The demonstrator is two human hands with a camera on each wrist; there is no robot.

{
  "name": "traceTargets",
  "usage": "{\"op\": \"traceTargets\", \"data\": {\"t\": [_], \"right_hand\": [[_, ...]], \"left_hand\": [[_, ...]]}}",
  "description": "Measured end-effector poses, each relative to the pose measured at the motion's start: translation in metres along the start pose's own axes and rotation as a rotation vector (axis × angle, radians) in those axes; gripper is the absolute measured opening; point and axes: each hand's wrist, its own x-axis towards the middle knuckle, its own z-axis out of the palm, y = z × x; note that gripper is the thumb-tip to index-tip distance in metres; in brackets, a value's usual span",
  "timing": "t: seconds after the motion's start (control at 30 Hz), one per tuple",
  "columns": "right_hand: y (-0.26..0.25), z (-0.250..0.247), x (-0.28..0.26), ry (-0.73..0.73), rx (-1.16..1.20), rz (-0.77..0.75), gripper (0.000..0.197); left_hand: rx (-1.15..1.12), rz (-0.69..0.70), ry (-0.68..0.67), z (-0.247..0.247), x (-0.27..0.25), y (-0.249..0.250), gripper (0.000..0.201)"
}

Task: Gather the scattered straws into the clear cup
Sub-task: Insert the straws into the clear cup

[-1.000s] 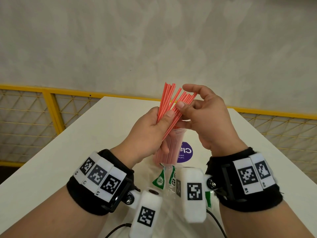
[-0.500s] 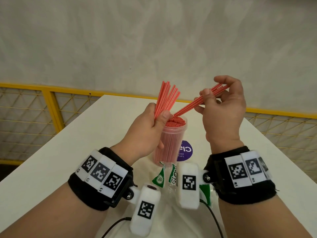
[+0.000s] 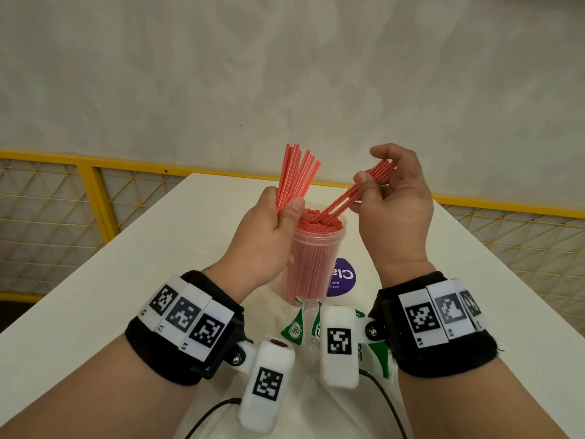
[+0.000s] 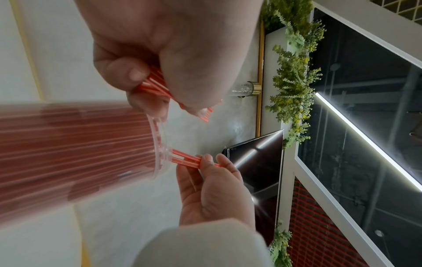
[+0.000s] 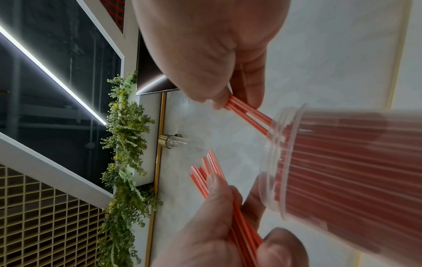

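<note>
A clear cup (image 3: pixel 311 264) packed with red straws stands on the white table (image 3: pixel 126 280). My left hand (image 3: pixel 269 236) grips a bunch of red straws (image 3: pixel 297 175) upright, just left of the cup's rim. My right hand (image 3: pixel 389 198) pinches a few red straws (image 3: pixel 354 193) that slant down to the left, their lower ends in the cup's mouth. In the left wrist view the cup (image 4: pixel 80 144) is blurred and the right hand (image 4: pixel 214 187) holds its straws (image 4: pixel 187 159) at the rim. The right wrist view shows the slanted straws (image 5: pixel 246 113) entering the cup (image 5: pixel 342 171).
A purple round sticker (image 3: pixel 343 278) lies on the table behind the cup. A clear plastic bag with green print (image 3: pixel 304 327) lies near my wrists. A yellow railing with mesh (image 3: pixel 63 198) runs round the table's far side.
My right hand pulled a few straws out of the bunch, moved right and up, then lowered their ends into the cup's mouth. The left hand kept its bunch beside the cup.
</note>
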Motion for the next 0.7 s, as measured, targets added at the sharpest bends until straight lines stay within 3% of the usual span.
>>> {"op": "traceTargets", "data": {"t": [0.27, 0.47, 0.7], "right_hand": [[0.0023, -0.0027, 0.0023, 0.076, -0.051, 0.018, 0.033], [0.0000, -0.0017, 0.0009, -0.020, -0.081, 0.005, 0.031], [0.0027, 0.0004, -0.0015, 0.050, -0.059, -0.007, 0.031]], "left_hand": [[-0.047, -0.053, -0.007, -0.0032, 0.0015, 0.0000, 0.028], [-0.047, -0.055, -0.021, -0.0023, 0.0016, -0.0004, 0.025], [-0.058, -0.071, -0.027, -0.0028, 0.0018, -0.0004, 0.025]]}}
